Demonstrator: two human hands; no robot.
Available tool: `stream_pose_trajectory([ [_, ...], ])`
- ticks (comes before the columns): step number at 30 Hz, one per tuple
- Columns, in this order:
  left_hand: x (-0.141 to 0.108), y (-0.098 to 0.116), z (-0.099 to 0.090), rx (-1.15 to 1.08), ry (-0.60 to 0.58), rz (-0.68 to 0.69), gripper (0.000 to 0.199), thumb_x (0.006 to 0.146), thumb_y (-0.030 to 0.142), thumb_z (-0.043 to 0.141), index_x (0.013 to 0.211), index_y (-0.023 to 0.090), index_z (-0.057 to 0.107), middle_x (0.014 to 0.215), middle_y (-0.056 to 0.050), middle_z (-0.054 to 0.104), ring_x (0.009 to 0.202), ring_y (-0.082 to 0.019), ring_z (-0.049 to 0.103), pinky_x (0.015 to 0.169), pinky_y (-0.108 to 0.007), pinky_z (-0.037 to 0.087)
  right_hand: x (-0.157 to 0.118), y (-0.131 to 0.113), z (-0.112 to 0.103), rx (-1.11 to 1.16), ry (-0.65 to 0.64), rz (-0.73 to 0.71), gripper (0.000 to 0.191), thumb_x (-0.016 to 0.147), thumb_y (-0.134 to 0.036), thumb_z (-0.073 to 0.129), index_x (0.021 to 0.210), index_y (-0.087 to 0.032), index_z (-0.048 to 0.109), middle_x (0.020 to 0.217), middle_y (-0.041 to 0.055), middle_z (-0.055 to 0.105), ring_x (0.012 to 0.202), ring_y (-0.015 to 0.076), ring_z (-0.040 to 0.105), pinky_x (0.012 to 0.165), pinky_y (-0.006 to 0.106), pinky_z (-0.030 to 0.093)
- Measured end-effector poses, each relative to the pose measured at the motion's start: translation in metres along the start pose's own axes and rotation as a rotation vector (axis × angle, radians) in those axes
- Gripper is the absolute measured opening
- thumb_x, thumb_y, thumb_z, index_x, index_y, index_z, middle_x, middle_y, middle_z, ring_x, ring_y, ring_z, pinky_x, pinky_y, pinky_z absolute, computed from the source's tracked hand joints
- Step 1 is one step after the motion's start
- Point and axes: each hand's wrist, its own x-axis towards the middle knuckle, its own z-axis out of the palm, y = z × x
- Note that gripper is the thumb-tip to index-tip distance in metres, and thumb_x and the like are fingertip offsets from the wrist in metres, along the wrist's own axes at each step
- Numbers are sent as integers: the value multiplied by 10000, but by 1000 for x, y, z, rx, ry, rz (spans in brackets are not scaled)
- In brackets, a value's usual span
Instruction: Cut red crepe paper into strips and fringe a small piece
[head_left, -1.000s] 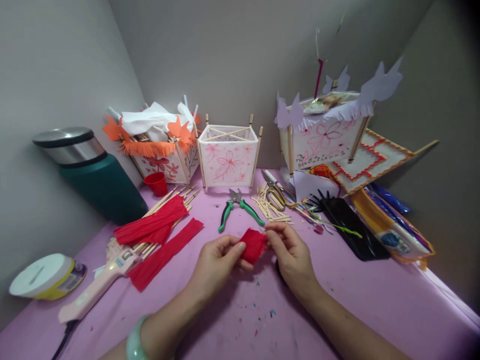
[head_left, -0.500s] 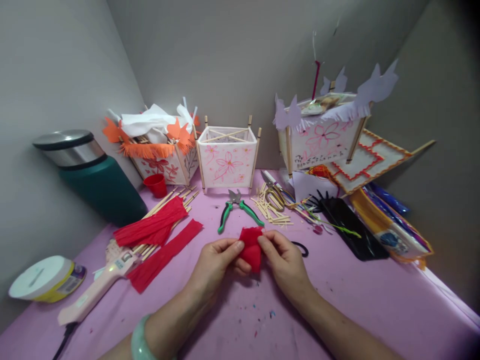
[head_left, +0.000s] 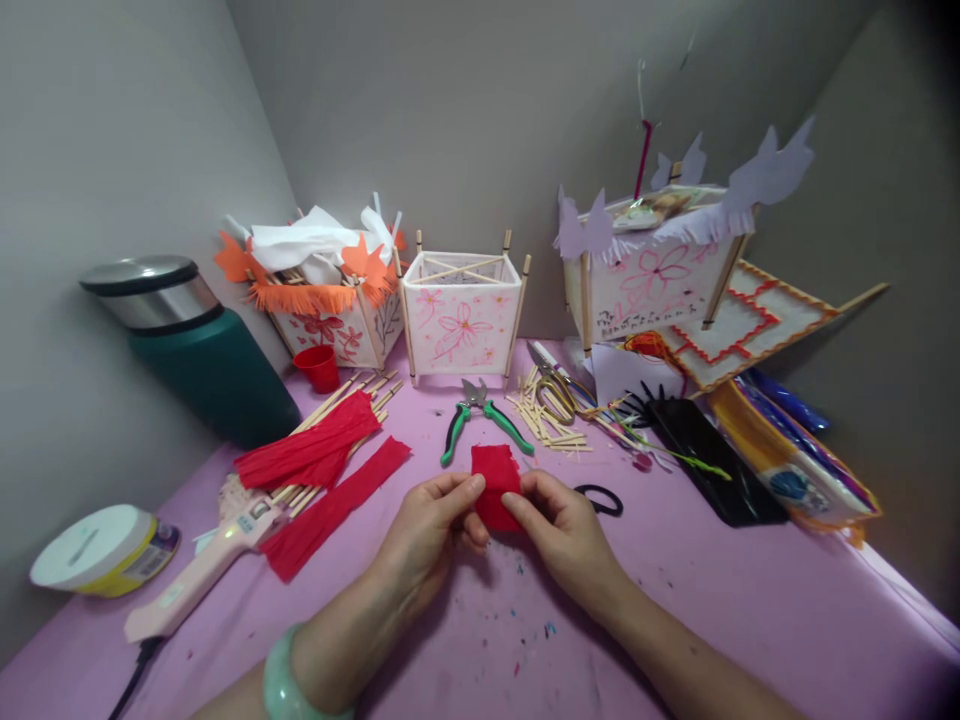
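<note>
Between my two hands is a small piece of red crepe paper (head_left: 496,487), held above the table's front middle. My left hand (head_left: 437,520) pinches its left edge between thumb and fingers. On the right side, my right hand (head_left: 559,520) grips the paper with its thumb lying over the front. Green-handled pliers (head_left: 476,410) lie open just beyond the paper. To the left, red paper strips (head_left: 337,510) rest on the table and across some wooden sticks. A black-handled tool (head_left: 602,500) lies partly hidden behind my right hand.
Three decorated paper boxes on stick frames (head_left: 463,320) stand at the back. Short sticks (head_left: 551,420) and scissors (head_left: 556,395) lie right of the pliers. A pink glue gun (head_left: 202,580), white-lidded tub (head_left: 97,550) and teal bottle (head_left: 214,370) are left; a black phone-like object (head_left: 720,470) is right.
The red paper now shows flatter and wider, its top edge raised a little. My right thumb has shifted down its front. The whole view has moved slightly, with objects appearing further right.
</note>
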Motion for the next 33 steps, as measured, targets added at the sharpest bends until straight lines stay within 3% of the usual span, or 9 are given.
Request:
stream_pose_trajectory([
  [7, -1, 3, 0, -16, -7, -13, 280, 711, 340, 797, 773, 139, 611, 389, 27, 575, 314, -66, 479, 361, -131, 370, -2, 2, 1, -182, -49, -89, 209, 895, -329, 531, 726, -206, 524, 654, -27, 522, 615, 139, 473, 596, 261, 356],
  [12, 2, 5, 0, -47, -21, 19, 236, 769, 282, 755, 831, 134, 581, 560, -50, 704, 463, -119, 646, 492, -177, 517, -3, 4, 2, -255, -85, -124, 167, 892, -287, 512, 750, -204, 540, 674, -16, 542, 625, 144, 487, 600, 264, 351],
  [15, 2, 7, 1, -50, -12, 51, 210, 785, 241, 744, 849, 125, 581, 656, -82, 740, 567, -138, 701, 546, -184, 545, -2, 3, 1, -273, -78, -174, 139, 882, -241, 499, 748, -208, 517, 665, -24, 528, 612, 138, 479, 590, 257, 346],
  [20, -1, 6, 3, -44, -31, 55, 259, 754, 270, 785, 874, 116, 615, 726, -99, 759, 612, -144, 718, 584, -191, 564, -3, 2, 0, -349, -82, -269, 122, 832, -173, 527, 721, -210, 493, 668, -18, 534, 631, 144, 484, 595, 259, 348],
  [26, -1, 6, 2, -13, -32, 57, 323, 689, 322, 836, 863, 89, 694, 737, -94, 760, 610, -136, 710, 566, -182, 560, -2, 9, -1, -424, -142, -328, 126, 860, -150, 489, 807, -192, 595, 742, 29, 626, 687, 178, 532, 643, 297, 381],
  [29, 0, 10, 0, 42, -37, 102, 348, 663, 363, 847, 840, 98, 708, 756, -94, 767, 629, -148, 719, 574, -191, 559, 0, 9, -5, -453, -72, -355, 158, 885, -141, 461, 847, -192, 605, 784, 39, 641, 729, 187, 559, 668, 307, 398],
  [33, -1, 11, 3, 124, -20, 106, 421, 592, 428, 870, 817, 112, 708, 720, -77, 762, 600, -153, 708, 565, -210, 549, 0, -2, -12, -269, 62, -340, 195, 967, -234, 418, 1022, -205, 603, 941, 49, 657, 857, 179, 602, 751, 293, 447],
])
